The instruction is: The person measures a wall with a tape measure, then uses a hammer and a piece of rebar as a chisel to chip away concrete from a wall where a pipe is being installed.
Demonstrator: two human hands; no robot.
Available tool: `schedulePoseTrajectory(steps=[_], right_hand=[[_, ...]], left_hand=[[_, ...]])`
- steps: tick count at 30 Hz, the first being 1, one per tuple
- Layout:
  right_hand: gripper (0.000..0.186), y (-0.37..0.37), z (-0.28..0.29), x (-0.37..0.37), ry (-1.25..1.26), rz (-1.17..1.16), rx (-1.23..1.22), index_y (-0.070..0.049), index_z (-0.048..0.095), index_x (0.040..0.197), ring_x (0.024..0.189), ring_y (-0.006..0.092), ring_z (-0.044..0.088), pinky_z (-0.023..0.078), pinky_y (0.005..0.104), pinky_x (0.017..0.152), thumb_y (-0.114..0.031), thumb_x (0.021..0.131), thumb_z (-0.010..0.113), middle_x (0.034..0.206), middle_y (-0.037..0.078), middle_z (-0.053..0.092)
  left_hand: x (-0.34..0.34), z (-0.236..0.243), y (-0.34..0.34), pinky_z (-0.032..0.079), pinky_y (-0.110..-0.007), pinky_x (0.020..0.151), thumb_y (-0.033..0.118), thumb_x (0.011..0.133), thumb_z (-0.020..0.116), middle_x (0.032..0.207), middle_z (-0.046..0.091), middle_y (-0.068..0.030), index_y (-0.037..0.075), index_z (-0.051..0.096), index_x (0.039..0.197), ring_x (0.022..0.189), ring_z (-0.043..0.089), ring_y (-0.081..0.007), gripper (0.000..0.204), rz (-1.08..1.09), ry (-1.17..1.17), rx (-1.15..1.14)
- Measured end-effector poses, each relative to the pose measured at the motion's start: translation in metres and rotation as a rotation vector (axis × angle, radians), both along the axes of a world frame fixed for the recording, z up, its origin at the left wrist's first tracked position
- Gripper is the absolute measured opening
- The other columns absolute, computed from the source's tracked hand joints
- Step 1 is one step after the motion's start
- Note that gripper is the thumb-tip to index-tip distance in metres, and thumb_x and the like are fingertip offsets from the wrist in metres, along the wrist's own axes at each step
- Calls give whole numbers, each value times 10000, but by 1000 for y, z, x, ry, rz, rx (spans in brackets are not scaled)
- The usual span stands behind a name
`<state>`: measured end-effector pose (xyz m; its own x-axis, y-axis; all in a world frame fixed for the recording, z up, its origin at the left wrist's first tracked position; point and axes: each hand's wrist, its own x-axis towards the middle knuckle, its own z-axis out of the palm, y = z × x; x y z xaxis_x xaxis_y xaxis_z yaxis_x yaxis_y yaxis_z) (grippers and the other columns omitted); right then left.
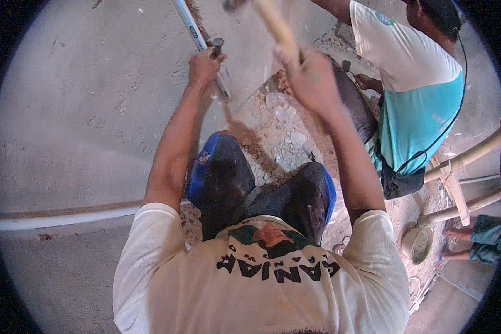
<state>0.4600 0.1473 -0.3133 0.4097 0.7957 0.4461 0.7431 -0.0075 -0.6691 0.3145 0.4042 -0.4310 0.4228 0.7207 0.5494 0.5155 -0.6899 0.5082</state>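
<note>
My left hand [205, 68] is closed against the wall, around what looks like a metal chisel [218, 43] with a dark, flattened end sticking up past the fingers. Behind that hand runs a pale pipe [188, 22], set along a rough groove in the grey wall. My right hand [315, 83] is raised and gripping a hammer by its wooden handle [276, 26]. Motion blurs the hammer, and its dark head [234, 4] reaches the top edge of the view. The chisel's working tip is hidden.
Broken rubble [273, 142] covers the floor by my knees. Close on my right crouches a co-worker in a white and teal shirt [420, 111]. Further right are bamboo poles [467, 156], a bucket [416, 245] and another person's legs [459, 253]. A white pipe [67, 221] lies along the left wall.
</note>
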Motion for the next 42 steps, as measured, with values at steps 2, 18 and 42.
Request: schedulePoseTrajectory(steps=[2, 18, 42], right_hand=[[347, -9, 47, -18, -25, -120, 447, 30, 568, 991, 752, 340, 580, 446, 442, 645, -310, 938, 518, 797, 200, 615], [392, -16, 51, -11, -77, -18, 195, -7, 579, 1078, 768, 424, 625, 496, 429, 646, -361, 914, 541, 897, 254, 616], [297, 34, -66, -24, -116, -132, 254, 8, 532, 927, 782, 470, 605, 468, 525, 701, -284, 892, 570, 781, 257, 612]], left_hand=[[-7, 4, -11, 510, -415, 708, 287, 789, 718, 794, 668, -209, 35, 681, 938, 774, 670, -323, 295, -64, 6, -155], [-6, -9, 8, 512, -417, 725, 344, 794, 700, 823, 669, -190, 15, 666, 900, 807, 661, -336, 347, 30, 167, -57], [6, -9, 0, 511, -426, 704, 323, 789, 716, 817, 664, -200, 25, 676, 946, 777, 654, -362, 339, -9, 100, -8]])
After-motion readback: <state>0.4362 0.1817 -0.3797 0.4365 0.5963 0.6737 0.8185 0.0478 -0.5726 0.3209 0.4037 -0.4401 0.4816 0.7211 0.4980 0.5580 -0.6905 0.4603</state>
